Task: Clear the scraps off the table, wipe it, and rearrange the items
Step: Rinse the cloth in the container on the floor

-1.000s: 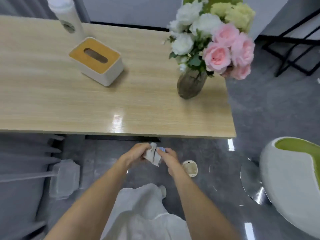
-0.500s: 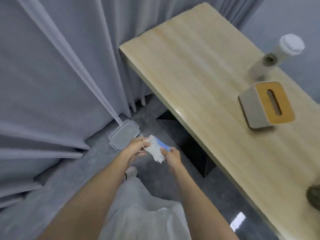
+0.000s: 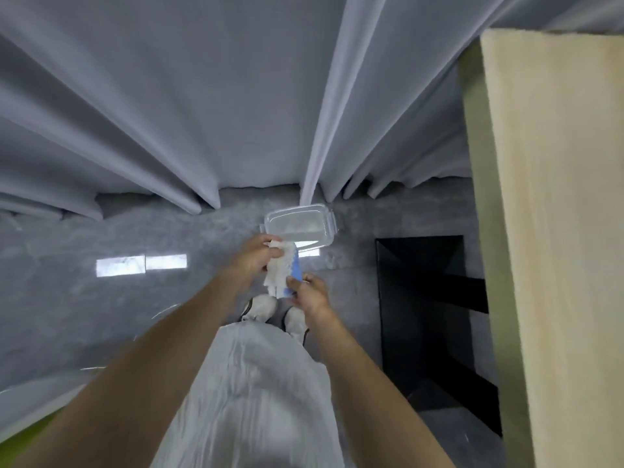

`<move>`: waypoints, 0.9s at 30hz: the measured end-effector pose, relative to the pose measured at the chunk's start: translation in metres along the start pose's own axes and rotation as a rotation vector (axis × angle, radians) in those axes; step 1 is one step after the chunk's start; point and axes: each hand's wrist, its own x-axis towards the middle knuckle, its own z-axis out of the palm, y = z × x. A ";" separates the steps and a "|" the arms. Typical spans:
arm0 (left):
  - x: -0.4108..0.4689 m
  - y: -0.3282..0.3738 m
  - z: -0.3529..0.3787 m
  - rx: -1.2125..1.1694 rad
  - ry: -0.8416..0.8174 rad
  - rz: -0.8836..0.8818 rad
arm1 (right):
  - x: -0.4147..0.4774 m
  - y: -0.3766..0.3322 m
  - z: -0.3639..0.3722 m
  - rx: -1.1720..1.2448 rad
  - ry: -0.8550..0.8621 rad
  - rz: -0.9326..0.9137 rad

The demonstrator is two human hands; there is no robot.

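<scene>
Head view: left hand (image 3: 257, 254) pinches the top of a crumpled white tissue (image 3: 279, 269), right hand (image 3: 309, 295) grips its lower end plus a blue scrap (image 3: 296, 272) — mostly hidden behind the tissue. Both held above a clear container (image 3: 299, 224) on the grey floor (image 3: 135, 298). Table (image 3: 557, 231) cut off at right; shoes (image 3: 261, 307) partly hidden.

Legible text, labels, brands, numbers, signs: none. The clear plastic container (image 3: 299, 225) on the floor carries no readable marking. The white wipe (image 3: 279, 270) and the blue scrap (image 3: 296, 272) held with it show no print. The wooden table (image 3: 553, 231) top is unmarked.
</scene>
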 end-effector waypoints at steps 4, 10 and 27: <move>0.069 -0.047 -0.017 -0.120 0.073 -0.071 | 0.065 0.023 0.025 -0.019 -0.058 0.039; 0.173 -0.097 -0.039 -0.091 0.157 -0.014 | 0.180 0.061 0.077 -0.129 -0.014 0.006; 0.379 -0.163 -0.031 0.004 0.346 0.049 | 0.372 0.082 0.103 -0.319 0.220 -0.147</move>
